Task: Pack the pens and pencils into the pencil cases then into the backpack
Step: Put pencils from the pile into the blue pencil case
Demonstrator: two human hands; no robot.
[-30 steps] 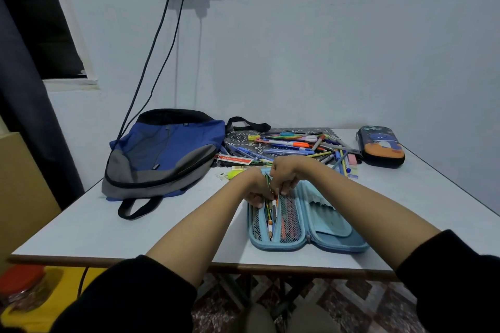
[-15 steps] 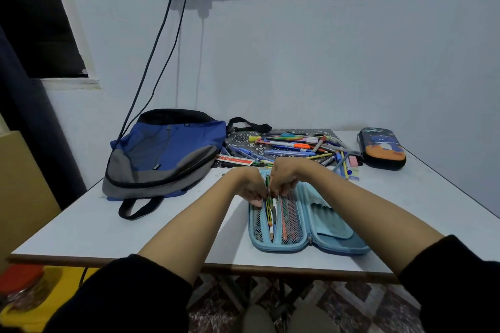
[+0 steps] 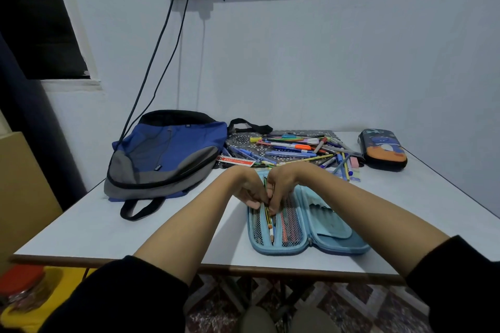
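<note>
Left hand [image 3: 247, 192]: gripping the pencil case [image 3: 319, 238] pocket
Right hand [image 3: 282, 188]: pinching a pencil [image 3: 268, 217]
Pencil: lying between both hands, over the case

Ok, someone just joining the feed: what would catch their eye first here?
The left hand and right hand meet over an open light blue pencil case front and centre, the right pinching a yellow-and-black pencil in its mesh side. Behind sprawls a bright pile of pens and pencils, a blue and grey backpack to its left, a closed dark pencil case to its right.
</note>
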